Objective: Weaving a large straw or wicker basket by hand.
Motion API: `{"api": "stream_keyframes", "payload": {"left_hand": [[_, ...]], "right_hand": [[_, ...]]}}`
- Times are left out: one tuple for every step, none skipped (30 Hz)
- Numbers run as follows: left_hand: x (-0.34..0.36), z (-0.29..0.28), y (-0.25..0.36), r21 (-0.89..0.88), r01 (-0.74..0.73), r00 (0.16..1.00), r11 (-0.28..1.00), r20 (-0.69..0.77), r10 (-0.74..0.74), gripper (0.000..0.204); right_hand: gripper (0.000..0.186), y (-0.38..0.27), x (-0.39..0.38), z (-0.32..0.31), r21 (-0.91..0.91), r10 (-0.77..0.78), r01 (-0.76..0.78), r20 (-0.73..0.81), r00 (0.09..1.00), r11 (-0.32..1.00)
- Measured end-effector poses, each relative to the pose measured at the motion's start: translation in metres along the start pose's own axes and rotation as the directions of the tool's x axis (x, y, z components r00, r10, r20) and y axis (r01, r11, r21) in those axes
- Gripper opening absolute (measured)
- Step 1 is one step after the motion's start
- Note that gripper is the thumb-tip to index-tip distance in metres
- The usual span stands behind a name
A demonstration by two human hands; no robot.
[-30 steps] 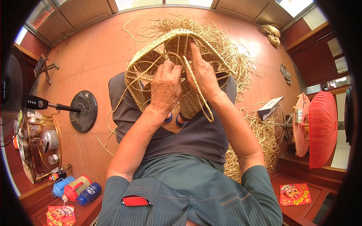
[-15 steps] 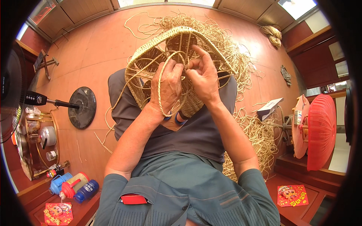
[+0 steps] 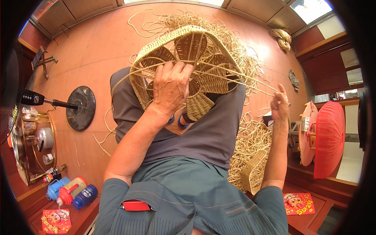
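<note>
A woven straw-coloured piece with a thick braided rim (image 3: 169, 38) and petal-shaped panels (image 3: 199, 106) rests between my knees, tilted up. My left hand (image 3: 171, 85) is closed at its middle, fingers pinching the twisted cord where strands cross the openings. Away to the right, my right hand (image 3: 279, 105) grips the cord (image 3: 250, 78), which runs taut in a doubled line from the left hand's fingertips over the rim's right side. The right fingers are curled, with one raised. Another strand trails left over my thigh.
Loose cord lies in heaps beyond the piece (image 3: 211, 21) and beside my right leg (image 3: 250, 135), where a woven part (image 3: 254, 168) shows. A fan base (image 3: 81, 108) stands left, a red-covered fan (image 3: 330, 140) right. Bottles (image 3: 84, 197) are at lower left, a cord bundle (image 3: 281, 39) at far right.
My right hand has moved from the middle of the woven piece far out to the right, drawing the loose loop of cord into a taut line. My left hand stays at the centre.
</note>
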State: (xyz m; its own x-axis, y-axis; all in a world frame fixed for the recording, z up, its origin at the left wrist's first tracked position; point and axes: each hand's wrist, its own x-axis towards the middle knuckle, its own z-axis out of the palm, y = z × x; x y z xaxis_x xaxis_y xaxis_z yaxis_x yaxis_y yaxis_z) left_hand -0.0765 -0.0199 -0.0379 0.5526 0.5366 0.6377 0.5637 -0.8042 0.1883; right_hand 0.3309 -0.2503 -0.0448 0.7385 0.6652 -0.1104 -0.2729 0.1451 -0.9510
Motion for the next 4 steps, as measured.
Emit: {"api": "stream_keyframes", "payload": {"left_hand": [[-0.001, -0.001, 0.001, -0.003, 0.012, 0.999, 1.0, 0.03, -0.011, 0.022], [0.0, -0.001, 0.0, -0.005, 0.011, 1.0, 1.0, 0.026, -0.01, 0.022], [0.002, 0.001, 0.003, -0.016, 0.025, 0.999, 1.0, 0.028, -0.025, 0.022], [0.001, 0.004, 0.006, -0.036, 0.039, 0.999, 0.999, 0.034, -0.038, 0.022]], "right_hand": [[0.056, -0.005, -0.002, -0.012, 0.023, -0.005, 0.007, -0.105, 0.994, 1.0], [0.056, -0.006, 0.005, -0.034, 0.021, -0.009, 0.011, -0.105, 0.994, 1.0], [0.058, -0.003, 0.015, -0.073, 0.131, 0.028, -0.005, -0.17, 0.985, 0.991], [0.059, 0.002, 0.024, -0.122, 0.237, 0.07, -0.012, -0.236, 0.969, 0.971]]}}
